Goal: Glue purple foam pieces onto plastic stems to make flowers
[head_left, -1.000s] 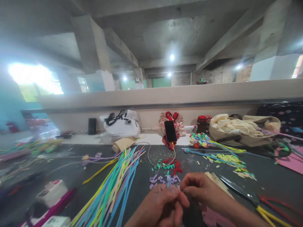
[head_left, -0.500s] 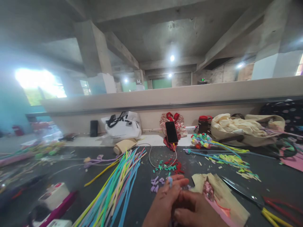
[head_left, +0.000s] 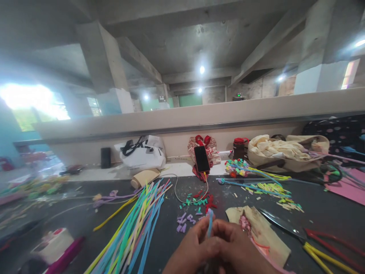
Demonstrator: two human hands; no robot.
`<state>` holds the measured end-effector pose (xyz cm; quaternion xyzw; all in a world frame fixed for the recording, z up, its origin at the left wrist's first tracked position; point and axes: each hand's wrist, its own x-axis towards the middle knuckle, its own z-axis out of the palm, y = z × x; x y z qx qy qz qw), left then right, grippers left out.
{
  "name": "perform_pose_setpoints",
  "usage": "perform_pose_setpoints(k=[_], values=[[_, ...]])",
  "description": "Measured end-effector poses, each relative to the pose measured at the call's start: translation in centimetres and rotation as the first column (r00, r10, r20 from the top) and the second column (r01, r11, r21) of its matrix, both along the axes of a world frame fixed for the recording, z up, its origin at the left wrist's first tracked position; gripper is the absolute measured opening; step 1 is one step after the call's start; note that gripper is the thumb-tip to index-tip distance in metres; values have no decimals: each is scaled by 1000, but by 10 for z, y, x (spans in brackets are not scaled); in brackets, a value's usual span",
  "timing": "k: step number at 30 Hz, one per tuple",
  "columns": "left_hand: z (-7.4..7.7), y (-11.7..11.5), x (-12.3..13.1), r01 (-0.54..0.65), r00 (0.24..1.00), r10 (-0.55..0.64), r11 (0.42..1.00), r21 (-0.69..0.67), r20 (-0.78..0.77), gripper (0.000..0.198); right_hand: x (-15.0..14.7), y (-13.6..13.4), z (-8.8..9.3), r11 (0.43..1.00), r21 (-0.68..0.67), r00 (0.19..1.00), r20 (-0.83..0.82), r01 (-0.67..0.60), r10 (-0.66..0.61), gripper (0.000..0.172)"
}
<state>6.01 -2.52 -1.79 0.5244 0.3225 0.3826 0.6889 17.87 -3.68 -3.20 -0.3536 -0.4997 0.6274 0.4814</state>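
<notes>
At the bottom middle, my left hand [head_left: 189, 245] and my right hand [head_left: 238, 241] are pressed together, fingers closed. Between their fingertips stands a light blue pipe cleaner [head_left: 210, 223] with a pale purple tip, its lower part hidden in the hands. Just beyond lie short cut purple pieces [head_left: 181, 222], green pieces [head_left: 190, 201] and red pieces [head_left: 211, 203]. Left of the hands a bundle of long coloured pipe cleaners [head_left: 134, 220] is spread out. A stained beige sheet [head_left: 273, 232] with a pink crumpled bit lies beside my right hand.
Scissors [head_left: 296, 232] with red and yellow handles lie at the right. Behind stand a phone [head_left: 201, 159] on a cable, a white bag [head_left: 142, 154], a dark bottle [head_left: 239, 148] and a cloth bag [head_left: 285, 152]. Finished coloured stems [head_left: 236, 167] lie at the back right.
My fingers have closed together around the blue pipe cleaner, which now stands more upright between them; before, the left fingers were stretched out. The view has shifted slightly to the right.
</notes>
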Motion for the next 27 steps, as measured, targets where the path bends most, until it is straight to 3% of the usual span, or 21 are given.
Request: perform_pose_setpoints(k=[2, 7, 14, 18, 20, 22, 27], values=[[0, 6, -4, 1, 1000, -1, 999, -40, 7, 58, 4, 2, 1, 998, -64, 1000, 13, 17, -16, 21], [-5, 14, -8, -232, 970, 241, 960, -154, 42, 38, 7, 5, -1, 999, -20, 997, 57, 45, -44, 20], [2, 8, -5, -285, 956, 293, 943, -169, 25, 27, 9, 9, -6, 999, 19, 990, 133, 37, -39, 11], [3, 9, -8, -335, 935, 348, 929, -160, 61, 23, 12, 8, 3, 984, 108, 971, 181, 140, -158, 13], [0, 10, -9, -332, 936, 345, 931, -155, 71, 24, 11, 5, 8, 978, 87, 970, 138, 190, -201, 15], [-2, 10, -8, -318, 944, 325, 940, -126, 46, 26, 8, 2, 10, 985, 51, 985, 41, 167, -169, 20], [1, 7, -5, -348, 937, 348, 937, -5, -9, 26, 2, 1, 5, 999, -4, 986, -162, -52, 50, 32]])
